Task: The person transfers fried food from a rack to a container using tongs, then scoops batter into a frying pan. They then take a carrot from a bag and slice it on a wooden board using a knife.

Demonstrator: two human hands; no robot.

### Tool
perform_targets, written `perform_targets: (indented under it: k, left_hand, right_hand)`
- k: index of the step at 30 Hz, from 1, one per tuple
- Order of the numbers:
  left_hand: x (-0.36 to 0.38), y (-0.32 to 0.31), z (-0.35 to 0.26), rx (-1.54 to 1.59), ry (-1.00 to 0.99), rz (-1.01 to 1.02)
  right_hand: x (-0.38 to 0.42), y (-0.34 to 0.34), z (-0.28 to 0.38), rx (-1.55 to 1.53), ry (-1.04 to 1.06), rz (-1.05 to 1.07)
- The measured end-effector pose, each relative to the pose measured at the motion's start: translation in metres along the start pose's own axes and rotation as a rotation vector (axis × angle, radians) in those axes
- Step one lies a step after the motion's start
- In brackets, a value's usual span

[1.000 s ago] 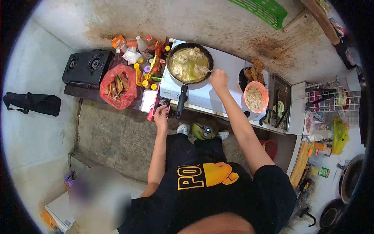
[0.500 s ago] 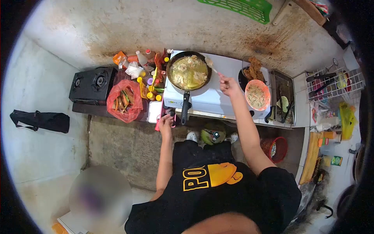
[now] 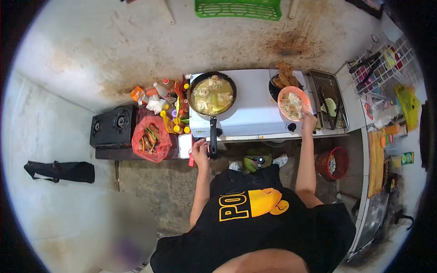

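My right hand (image 3: 309, 122) is closed on a spoon whose whitish head (image 3: 296, 100) dips into a pink bowl (image 3: 283, 110) of pale, flecked batter. My left hand (image 3: 199, 153) is beside the end of the frying pan's black handle (image 3: 213, 139), fingers loosely bent and apart; I see nothing held in it. A pink-red item (image 3: 191, 161) lies right by those fingers. On the left burner, the frying pan (image 3: 190, 93) holds yellowish oil with several pale lumps of batter frying in it.
Behind the bowl, browned fried pieces (image 3: 285, 75) fill a container. A metal tray (image 3: 328, 98) with utensils stands at the right. Bottles and packets (image 3: 175, 109), a red bag of vegetables (image 3: 151, 139) and a black stove (image 3: 113, 126) line the left. A red basket (image 3: 332, 164) stands below.
My right hand has moved from beside the pan to the bowl's right edge, bringing the spoon into the batter. My left hand stays near the pan handle. The camera view has shifted.
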State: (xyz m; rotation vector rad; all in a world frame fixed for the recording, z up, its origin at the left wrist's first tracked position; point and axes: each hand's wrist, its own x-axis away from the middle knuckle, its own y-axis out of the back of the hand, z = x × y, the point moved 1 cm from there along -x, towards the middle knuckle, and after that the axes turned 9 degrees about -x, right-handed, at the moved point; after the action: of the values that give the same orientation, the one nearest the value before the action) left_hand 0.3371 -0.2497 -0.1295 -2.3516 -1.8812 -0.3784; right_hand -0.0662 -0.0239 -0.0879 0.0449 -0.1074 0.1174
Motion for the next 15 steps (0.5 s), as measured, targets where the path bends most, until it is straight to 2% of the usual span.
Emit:
perform_targets:
  k: [2, 3, 4, 6, 8, 10, 15]
  left_hand:
    - [-0.001, -0.014, -0.007, -0.001, -0.076, 0.005]
    - [0.004, -0.023, -0.021, -0.015, -0.136, 0.025]
    - [0.009, -0.031, -0.032, -0.029, -0.193, 0.047]
    - [0.009, -0.049, -0.04, -0.074, -0.213, 0.102]
    - [0.01, -0.068, -0.043, 0.022, -0.246, 0.214]
    - [0.018, -0.083, -0.048, -0.012, -0.235, 0.278]
    - [0.04, -0.118, -0.048, -0.065, -0.136, 0.442]
  right_hand:
    - [0.006, 0.012, 0.003, 0.356, 0.164, -0.127]
    - [0.019, 0.012, 0.02, 0.332, 0.262, -0.154]
    - [0.027, 0.012, 0.031, 0.327, 0.252, -0.171]
    - [0.031, 0.011, 0.045, 0.47, 0.344, -0.297]
    - [0.031, 0.01, 0.042, 0.638, 0.303, -0.268]
    - [0.032, 0.014, 0.032, 0.827, 0.257, -0.149]
    - [0.021, 0.034, 0.022, 0.834, 0.226, -0.143]
